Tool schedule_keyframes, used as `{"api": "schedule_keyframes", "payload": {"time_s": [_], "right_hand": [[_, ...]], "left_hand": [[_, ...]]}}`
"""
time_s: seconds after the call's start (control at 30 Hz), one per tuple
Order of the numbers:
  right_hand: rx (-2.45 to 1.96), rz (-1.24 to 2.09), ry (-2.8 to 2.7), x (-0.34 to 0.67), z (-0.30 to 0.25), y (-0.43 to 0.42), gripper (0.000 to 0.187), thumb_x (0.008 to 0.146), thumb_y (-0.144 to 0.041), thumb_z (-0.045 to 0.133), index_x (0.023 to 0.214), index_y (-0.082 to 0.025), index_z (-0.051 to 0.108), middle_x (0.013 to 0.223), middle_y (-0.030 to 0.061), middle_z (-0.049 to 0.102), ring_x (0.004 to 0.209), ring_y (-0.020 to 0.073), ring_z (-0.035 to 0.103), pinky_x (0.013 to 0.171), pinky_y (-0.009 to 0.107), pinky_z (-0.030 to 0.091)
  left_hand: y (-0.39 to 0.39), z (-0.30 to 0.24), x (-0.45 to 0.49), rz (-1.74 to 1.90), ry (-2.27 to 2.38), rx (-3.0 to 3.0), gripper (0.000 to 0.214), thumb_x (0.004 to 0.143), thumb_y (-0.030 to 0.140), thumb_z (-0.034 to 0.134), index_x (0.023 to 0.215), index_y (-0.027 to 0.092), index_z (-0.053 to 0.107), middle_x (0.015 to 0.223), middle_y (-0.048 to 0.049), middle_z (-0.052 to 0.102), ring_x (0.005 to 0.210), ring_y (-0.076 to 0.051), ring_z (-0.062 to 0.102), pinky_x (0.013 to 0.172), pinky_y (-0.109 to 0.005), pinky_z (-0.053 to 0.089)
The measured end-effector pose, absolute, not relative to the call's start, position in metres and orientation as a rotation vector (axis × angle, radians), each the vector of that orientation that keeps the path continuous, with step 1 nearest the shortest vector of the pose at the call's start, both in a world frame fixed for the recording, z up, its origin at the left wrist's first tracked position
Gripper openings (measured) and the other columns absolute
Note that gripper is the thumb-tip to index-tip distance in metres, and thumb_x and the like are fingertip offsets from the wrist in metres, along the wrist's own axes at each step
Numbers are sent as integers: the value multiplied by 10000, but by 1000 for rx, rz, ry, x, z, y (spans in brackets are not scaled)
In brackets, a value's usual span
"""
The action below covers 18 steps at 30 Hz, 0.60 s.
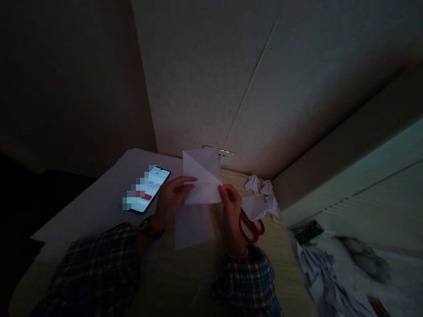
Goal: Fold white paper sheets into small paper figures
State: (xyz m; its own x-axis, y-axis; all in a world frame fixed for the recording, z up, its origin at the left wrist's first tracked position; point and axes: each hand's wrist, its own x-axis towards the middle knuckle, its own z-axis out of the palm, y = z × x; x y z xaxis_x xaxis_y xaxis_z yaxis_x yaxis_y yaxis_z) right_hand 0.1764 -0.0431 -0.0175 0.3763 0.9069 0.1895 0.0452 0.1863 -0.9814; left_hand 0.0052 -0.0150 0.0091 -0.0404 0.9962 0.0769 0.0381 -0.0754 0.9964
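Note:
Held up above the table is a creased sheet of white paper [201, 171], roughly square, with diagonal fold lines across it. My left hand [174, 193] pinches its left edge between thumb and fingers. At its lower right edge, my right hand [230, 200] grips the same paper with thumb and fingertips. Below it, another plain white sheet [193, 229] lies flat on the table. Scissors with red handles [251, 228] rest just right of my right wrist, their blades partly hidden under a folded piece of paper [255, 207].
A lit phone [148, 189] lies on large white sheets [99, 198] at the left. Several small folded paper shapes [261, 185] sit at the table's right back corner. A wall socket [226, 155] is behind the paper. Many paper pieces [324, 273] lie lower right, beyond the table edge.

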Motion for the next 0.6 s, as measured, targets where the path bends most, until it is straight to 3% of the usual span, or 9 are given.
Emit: {"api": "schedule_keyframes", "payload": {"time_s": [0.1,0.17,0.33,0.43,0.6], "right_hand": [[-1175,924,-969,174,-19,-41,277,802,-455,667,821,-179,655,752,21,665,698,194,589,644,323,488],[-1170,1010,-963,172,-19,-41,287,779,-442,697,844,-163,673,780,37,694,711,206,610,673,334,499],[-1245,940,-988,173,-15,-41,296,749,-453,716,628,-200,621,561,-2,631,598,184,566,653,322,469],[-1270,892,-981,172,-14,-41,310,749,-463,714,602,-206,623,530,-12,627,574,168,551,635,303,459],[-1199,1169,-922,162,-22,-42,352,748,-521,706,788,-171,727,634,17,695,578,184,592,600,318,476]], "left_hand": [[-17,10,6,1303,1268,1238,281,697,386,738,875,181,810,698,-27,733,543,-154,586,451,-220,404],[-18,11,6,1330,1281,1224,274,709,372,729,890,181,807,749,-30,757,591,-164,627,488,-222,452],[-14,8,5,1390,1248,1224,250,686,341,729,861,178,803,882,-50,801,716,-193,707,600,-242,550],[-14,7,5,1391,1242,1248,254,698,343,727,874,178,804,885,-58,804,743,-204,723,617,-249,564],[-19,5,7,1442,1273,1253,243,730,333,713,894,180,805,880,-54,803,714,-189,716,599,-241,557]]}}
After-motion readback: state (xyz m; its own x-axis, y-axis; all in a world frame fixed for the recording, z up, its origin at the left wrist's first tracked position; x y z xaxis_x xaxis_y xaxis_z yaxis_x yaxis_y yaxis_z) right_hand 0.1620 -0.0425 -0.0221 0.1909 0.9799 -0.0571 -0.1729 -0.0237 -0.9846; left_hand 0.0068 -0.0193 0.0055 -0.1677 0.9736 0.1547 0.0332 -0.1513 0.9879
